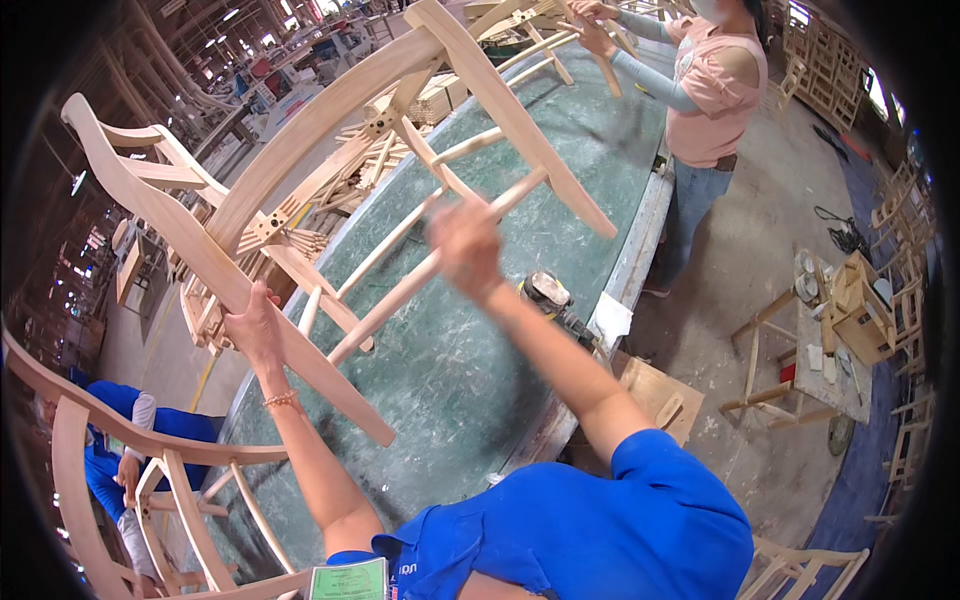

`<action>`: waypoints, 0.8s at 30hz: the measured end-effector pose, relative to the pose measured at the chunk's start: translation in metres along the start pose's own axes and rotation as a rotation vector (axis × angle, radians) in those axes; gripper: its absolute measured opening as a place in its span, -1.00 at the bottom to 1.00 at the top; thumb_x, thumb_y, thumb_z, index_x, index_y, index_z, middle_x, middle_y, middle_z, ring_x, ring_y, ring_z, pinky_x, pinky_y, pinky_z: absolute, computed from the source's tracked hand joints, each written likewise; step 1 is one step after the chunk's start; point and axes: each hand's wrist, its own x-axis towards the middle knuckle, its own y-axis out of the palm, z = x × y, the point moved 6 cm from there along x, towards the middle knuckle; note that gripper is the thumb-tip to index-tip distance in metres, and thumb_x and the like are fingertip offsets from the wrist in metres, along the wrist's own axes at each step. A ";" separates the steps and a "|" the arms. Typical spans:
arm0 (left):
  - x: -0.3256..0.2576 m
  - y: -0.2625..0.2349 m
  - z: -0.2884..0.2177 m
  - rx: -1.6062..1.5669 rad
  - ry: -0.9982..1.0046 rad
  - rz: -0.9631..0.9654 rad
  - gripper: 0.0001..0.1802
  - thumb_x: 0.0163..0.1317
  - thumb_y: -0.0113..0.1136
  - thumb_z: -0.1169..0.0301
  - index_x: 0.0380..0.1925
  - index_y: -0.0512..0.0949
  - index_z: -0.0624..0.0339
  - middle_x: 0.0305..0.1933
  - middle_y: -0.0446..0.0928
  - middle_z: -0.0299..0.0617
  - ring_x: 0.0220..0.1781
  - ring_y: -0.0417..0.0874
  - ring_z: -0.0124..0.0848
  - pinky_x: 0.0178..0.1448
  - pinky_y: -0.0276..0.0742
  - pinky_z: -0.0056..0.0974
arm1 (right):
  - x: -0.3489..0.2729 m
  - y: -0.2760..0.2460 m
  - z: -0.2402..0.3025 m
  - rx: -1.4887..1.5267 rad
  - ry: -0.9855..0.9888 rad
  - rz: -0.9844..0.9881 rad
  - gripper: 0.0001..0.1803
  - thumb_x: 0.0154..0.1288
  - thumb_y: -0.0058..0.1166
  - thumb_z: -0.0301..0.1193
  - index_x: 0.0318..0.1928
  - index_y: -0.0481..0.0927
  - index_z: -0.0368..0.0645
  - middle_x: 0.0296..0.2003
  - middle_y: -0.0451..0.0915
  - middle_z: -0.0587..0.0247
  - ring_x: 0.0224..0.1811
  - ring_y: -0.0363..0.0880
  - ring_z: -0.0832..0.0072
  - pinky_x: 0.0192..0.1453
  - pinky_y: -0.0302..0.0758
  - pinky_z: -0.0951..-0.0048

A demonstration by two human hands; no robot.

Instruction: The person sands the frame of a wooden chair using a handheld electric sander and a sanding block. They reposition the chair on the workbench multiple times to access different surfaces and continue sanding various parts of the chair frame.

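Note:
An unfinished pale wooden chair frame [300, 130] is tilted on its side over the green tabletop [440, 400]. My left hand [257, 328] is wrapped round one of its long legs, at the lower left of the frame. My right hand [467, 245] is at the long stretcher rail that joins two legs. Motion smears its fingers, so whether they close round the rail or hold anything is unclear. Just right of my right wrist, a power sander [547, 292] lies near the table's edge.
Across the table at upper right, a person [712, 90] handles wooden parts. Another person in blue [150, 420] is at far left, behind a second chair frame [75, 450]. Wooden sticks [340, 175] are piled beyond the table. A small workbench [830, 370] stands at right.

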 end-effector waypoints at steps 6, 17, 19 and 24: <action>0.001 -0.006 0.009 -0.038 0.024 -0.020 -0.65 0.07 0.34 0.38 -0.23 0.46 0.37 -0.48 0.53 -0.20 -0.56 0.58 -0.46 -0.43 0.52 -0.39 | -0.026 0.012 0.058 0.035 -0.477 0.065 -0.76 0.20 -0.01 -0.40 -0.60 0.46 -0.15 -0.68 0.43 0.20 -0.59 0.42 0.27 -0.45 0.35 0.20; -0.011 0.003 -0.001 -0.025 0.001 -0.039 -0.65 0.05 0.35 0.41 -0.24 0.45 0.38 -0.49 0.55 -0.20 -0.56 0.59 -0.46 -0.44 0.50 -0.39 | -0.063 0.010 0.079 0.294 -0.386 -0.198 -0.76 0.23 0.00 -0.38 -0.12 0.57 -0.14 -0.26 0.58 0.18 -0.16 0.53 0.31 0.28 0.26 0.09; -0.014 0.008 -0.004 -0.037 0.020 -0.030 -0.66 0.04 0.36 0.42 -0.26 0.46 0.38 -0.48 0.55 -0.21 -0.56 0.58 -0.48 -0.44 0.50 -0.40 | -0.070 0.018 0.088 0.285 -0.496 -0.113 -0.68 0.23 0.00 -0.39 0.00 0.53 -0.12 -0.18 0.56 0.20 -0.08 0.51 0.32 0.30 0.26 0.09; -0.023 -0.004 -0.003 0.019 -0.015 -0.059 -0.76 0.07 0.31 0.41 -0.35 0.53 0.36 -0.49 0.56 -0.21 -0.54 0.59 -0.47 -0.44 0.50 -0.39 | -0.028 -0.005 -0.039 0.029 -0.258 -0.231 -0.65 0.22 -0.03 -0.41 0.03 0.53 -0.14 -0.10 0.56 0.14 -0.01 0.48 0.18 0.28 0.22 0.03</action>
